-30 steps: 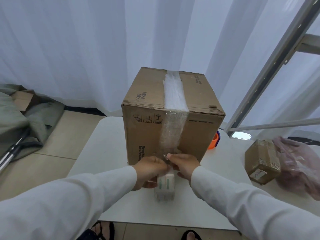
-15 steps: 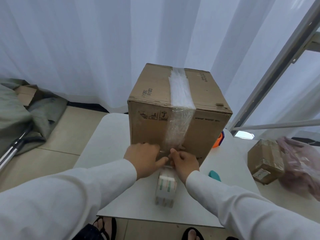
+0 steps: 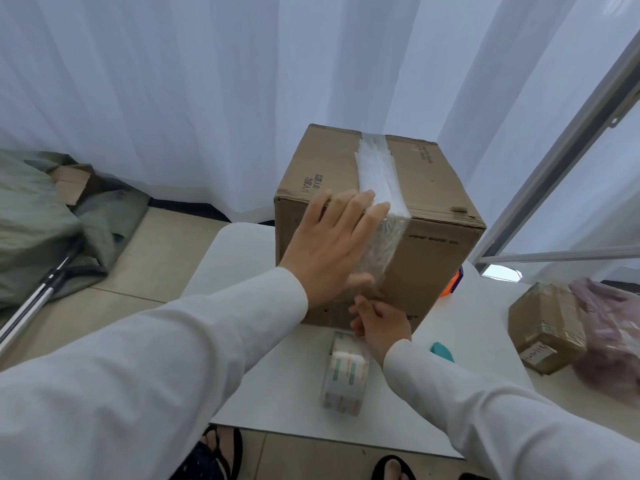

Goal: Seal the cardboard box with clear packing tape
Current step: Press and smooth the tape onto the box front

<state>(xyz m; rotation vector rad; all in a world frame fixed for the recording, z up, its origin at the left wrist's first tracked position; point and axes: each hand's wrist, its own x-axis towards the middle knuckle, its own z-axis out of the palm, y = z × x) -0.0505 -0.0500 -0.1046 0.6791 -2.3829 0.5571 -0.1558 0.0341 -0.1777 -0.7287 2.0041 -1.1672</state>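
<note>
A brown cardboard box (image 3: 436, 258) stands on a white table (image 3: 242, 258). A strip of clear packing tape (image 3: 375, 171) runs across its top and down its near face. My left hand (image 3: 332, 244) lies flat and open against that near face, fingers spread over the tape near the top edge. My right hand (image 3: 381, 323) is at the foot of the box, fingers pinched on the lower end of the tape strip. The tape roll (image 3: 344, 370) lies on the table just in front of the box, below my right hand.
A smaller taped cardboard parcel (image 3: 547, 327) and a pink plastic bag (image 3: 613, 334) sit at the right. A teal object (image 3: 442, 351) and an orange object (image 3: 453, 284) lie beside the box. White curtains hang behind. Grey cloth and a metal pole lie on the floor at left.
My left hand has left the bottom of the box and risen up the near face, now pressed flat over the tape. My right hand stays low at the tape's end.
</note>
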